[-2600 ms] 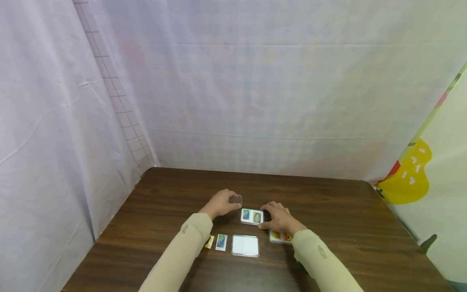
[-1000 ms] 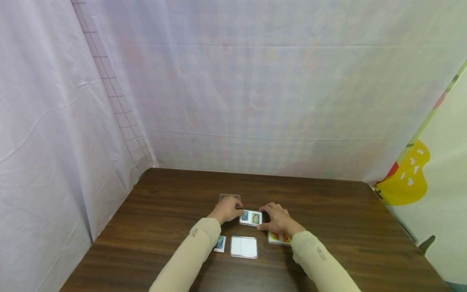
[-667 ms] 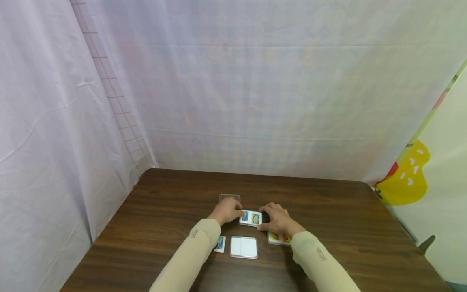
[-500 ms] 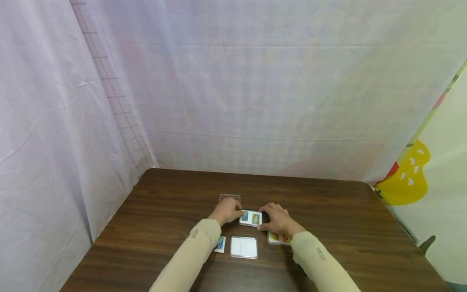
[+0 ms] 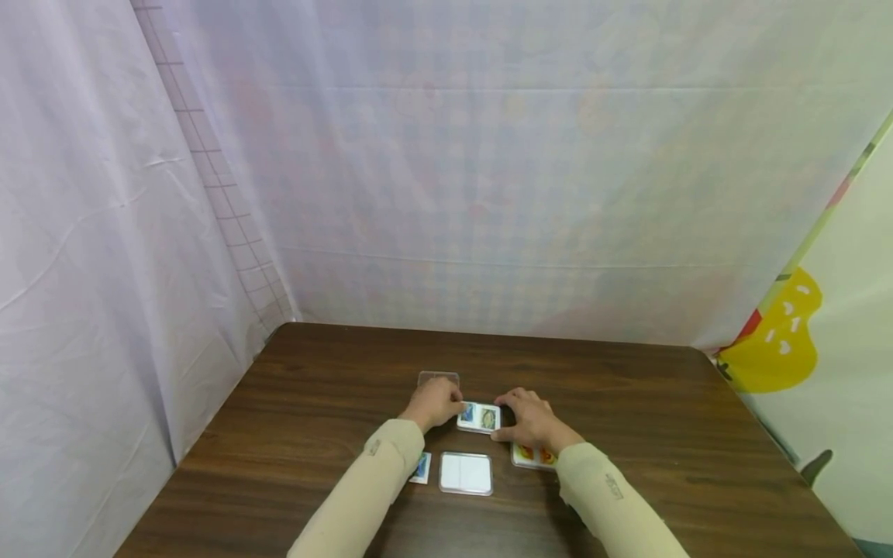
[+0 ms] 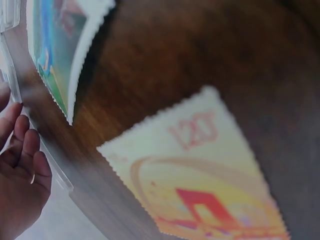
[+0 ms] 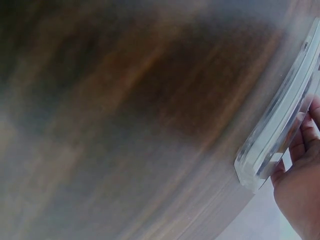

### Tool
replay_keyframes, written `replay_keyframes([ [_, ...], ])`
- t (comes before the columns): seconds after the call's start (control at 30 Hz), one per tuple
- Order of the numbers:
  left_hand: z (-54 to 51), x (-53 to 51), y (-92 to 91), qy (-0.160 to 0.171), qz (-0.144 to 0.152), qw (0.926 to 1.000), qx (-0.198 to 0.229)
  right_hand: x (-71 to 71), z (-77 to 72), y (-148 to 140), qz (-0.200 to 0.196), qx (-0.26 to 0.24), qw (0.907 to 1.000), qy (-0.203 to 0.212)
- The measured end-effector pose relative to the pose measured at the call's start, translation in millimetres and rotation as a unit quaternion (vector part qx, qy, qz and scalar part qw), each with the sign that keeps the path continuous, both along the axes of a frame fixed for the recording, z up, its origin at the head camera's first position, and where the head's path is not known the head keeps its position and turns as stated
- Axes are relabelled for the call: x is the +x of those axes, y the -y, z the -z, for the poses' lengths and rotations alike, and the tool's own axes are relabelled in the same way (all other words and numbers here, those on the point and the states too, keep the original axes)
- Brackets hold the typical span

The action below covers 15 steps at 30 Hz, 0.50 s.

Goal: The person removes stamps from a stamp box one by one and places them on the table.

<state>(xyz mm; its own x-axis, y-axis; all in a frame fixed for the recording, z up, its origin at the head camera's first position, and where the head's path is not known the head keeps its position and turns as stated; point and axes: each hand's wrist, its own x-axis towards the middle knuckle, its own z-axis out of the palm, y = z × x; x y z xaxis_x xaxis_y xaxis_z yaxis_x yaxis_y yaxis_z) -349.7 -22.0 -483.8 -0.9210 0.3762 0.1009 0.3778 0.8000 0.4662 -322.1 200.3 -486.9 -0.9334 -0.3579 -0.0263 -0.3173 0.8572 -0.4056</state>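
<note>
A small stamp case (image 5: 480, 428) lies between my hands, holding a blue-green stamp (image 5: 467, 413) on the left and a pale one with a dark motif (image 5: 489, 418) on the right. My right hand (image 5: 533, 418) grips its right end, thumb at the near corner and fingers at the far one. At the left end is my left hand (image 5: 431, 401), its thumb and bent fingers close together by the blue-green stamp; whether they pinch anything is hidden. Behind the left hand lies a clear plastic cover (image 5: 431, 377), partly covered. In the right wrist view the case's edge (image 7: 280, 120) shows.
Nearer the person lie a case with two white panels (image 5: 466, 473) and a loose blue-green stamp (image 5: 422, 468). A loose orange stamp (image 6: 200, 185) shows in the left wrist view. Partly under the right hand is a case with orange-red stamps (image 5: 521, 459). White curtains border the brown table (image 5: 335, 372).
Since the oldest frame, my left hand has laid the clear cover on the table and moved in to the case's left end. Over the last second, both hands have stayed nearly still.
</note>
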Motion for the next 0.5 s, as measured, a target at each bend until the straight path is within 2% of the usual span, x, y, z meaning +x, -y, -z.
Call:
replay_keyframes([
  [0.3,-2.1,-0.3,-0.7,-0.003,-0.016,0.9998,-0.005,-0.2,0.6,0.3,0.003,0.003,1.0,0.003],
  [0.5,-1.3,-0.8,-0.6,-0.007,-0.022,0.9997,0.009,-0.3,0.9,0.5,0.002,0.002,1.0,-0.001],
])
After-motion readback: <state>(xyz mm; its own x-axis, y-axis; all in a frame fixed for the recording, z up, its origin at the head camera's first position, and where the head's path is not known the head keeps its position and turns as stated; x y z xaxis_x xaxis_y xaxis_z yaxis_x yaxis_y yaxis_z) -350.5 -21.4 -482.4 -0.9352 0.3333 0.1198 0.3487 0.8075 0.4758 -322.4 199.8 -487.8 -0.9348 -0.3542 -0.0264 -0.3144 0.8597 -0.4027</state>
